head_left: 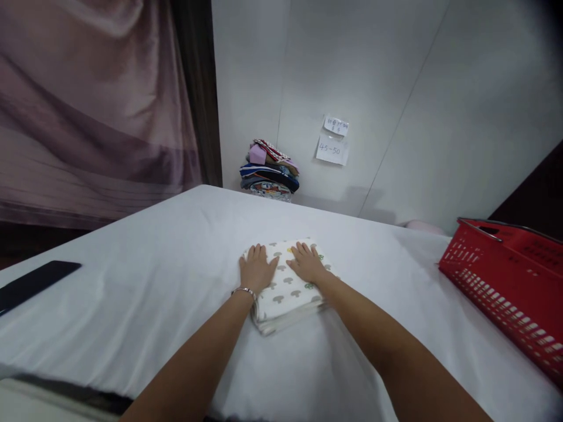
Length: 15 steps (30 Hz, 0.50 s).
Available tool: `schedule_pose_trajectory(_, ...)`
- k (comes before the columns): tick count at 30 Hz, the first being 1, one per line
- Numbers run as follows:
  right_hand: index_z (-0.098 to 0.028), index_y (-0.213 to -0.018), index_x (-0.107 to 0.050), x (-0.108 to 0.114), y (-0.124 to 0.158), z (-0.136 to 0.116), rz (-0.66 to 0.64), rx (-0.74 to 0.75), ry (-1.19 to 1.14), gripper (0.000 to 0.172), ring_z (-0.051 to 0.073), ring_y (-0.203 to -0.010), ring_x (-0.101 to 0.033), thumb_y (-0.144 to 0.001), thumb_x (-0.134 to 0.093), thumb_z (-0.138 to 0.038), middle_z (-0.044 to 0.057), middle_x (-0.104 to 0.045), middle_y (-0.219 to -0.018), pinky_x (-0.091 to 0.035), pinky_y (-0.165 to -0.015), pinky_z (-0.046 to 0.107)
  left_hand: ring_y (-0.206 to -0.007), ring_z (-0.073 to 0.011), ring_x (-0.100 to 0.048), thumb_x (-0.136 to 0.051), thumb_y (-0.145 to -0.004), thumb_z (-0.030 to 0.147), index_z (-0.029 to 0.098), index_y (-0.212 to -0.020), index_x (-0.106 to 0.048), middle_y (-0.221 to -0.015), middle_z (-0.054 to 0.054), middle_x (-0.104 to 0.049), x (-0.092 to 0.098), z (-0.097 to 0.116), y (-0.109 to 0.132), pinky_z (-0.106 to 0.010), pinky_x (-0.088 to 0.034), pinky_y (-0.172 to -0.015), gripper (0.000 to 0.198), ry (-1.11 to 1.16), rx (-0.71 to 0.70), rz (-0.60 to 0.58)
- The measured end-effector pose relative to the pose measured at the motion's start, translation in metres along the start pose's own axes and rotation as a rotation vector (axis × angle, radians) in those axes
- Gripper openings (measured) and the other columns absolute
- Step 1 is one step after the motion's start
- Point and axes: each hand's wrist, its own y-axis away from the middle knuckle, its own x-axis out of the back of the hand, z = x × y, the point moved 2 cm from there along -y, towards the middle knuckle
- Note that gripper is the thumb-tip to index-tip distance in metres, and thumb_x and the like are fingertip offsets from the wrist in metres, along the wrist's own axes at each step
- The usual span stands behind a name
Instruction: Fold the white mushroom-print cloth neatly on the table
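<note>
A folded white cloth (285, 296) with grey mushroom shapes and a few green and yellow marks lies in the middle of the table. Its near edge shows several stacked layers. Flat on its left part rests my left hand (256, 269), fingers spread and a bracelet at the wrist. My right hand (307, 264) presses on the upper right part of the same cloth, its fingers also apart. Neither hand grips the cloth; both palms lie on top of it.
White sheeting covers the table (167, 281). On the right stands a red plastic basket (505, 275). A dark flat object (39, 281) lies at the left edge. At the back, a stack of folded clothes (269, 170) sits against the wall, left of paper notes (333, 149).
</note>
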Motion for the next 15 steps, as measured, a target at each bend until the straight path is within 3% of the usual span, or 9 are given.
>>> schedule_pose_trajectory(4,-0.02,-0.142,-0.021,0.012,-0.001,0.016,0.016,-0.053,-0.062,0.064,0.024,-0.137,-0.007,-0.089,-0.023,-0.056,0.009,-0.013,-0.15,-0.009,-0.107,0.047,-0.136,-0.0264,-0.017,-0.025,-0.086,0.055,0.017,-0.137,-0.034,-0.147,-0.009,-0.026,0.0,0.0,0.0,-0.051,-0.017,-0.106,0.065,0.008,0.001,-0.003)
schedule_pose_trajectory(10,-0.019,-0.143,-0.019,0.007,0.001,0.044,-0.034,-0.149,-0.107,0.066,0.025,-0.138,-0.003,-0.088,-0.027,-0.055,0.005,-0.005,-0.152,-0.022,-0.105,0.04,-0.135,-0.026,-0.017,-0.026,-0.086,0.053,0.017,-0.137,-0.034,-0.147,-0.008,-0.025,0.004,0.002,0.002,-0.052,-0.019,-0.105,0.063,0.016,0.0,-0.019)
schedule_pose_trajectory(15,-0.019,-0.141,-0.024,0.019,0.02,0.02,-0.036,-0.133,-0.067,0.062,0.027,-0.137,-0.007,-0.089,-0.031,-0.052,0.009,-0.012,-0.151,-0.012,-0.107,0.05,-0.135,-0.0264,-0.018,-0.027,-0.086,0.052,0.017,-0.136,-0.036,-0.146,-0.009,-0.027,0.003,0.003,0.002,-0.051,-0.018,-0.106,0.061,0.005,-0.008,0.004)
